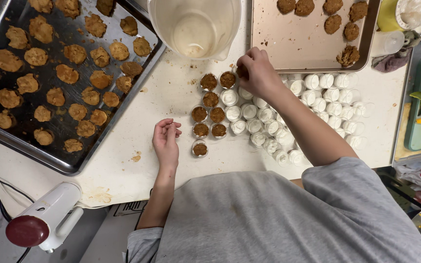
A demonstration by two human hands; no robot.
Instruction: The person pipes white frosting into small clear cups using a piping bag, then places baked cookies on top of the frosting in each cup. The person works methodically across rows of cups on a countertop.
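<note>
Crumb [242, 72] sits pinched in the right hand's [258, 73] fingertips, just above the cups [230, 97] at the cluster's far edge — it looks dry, light and crumbly, best held loosely by its sides. Left of the cups, the left hand [166, 140] rests loosely curled, holding nothing. Past them lies a pale tray [298, 44] — cookies [349, 55] on it.
</note>
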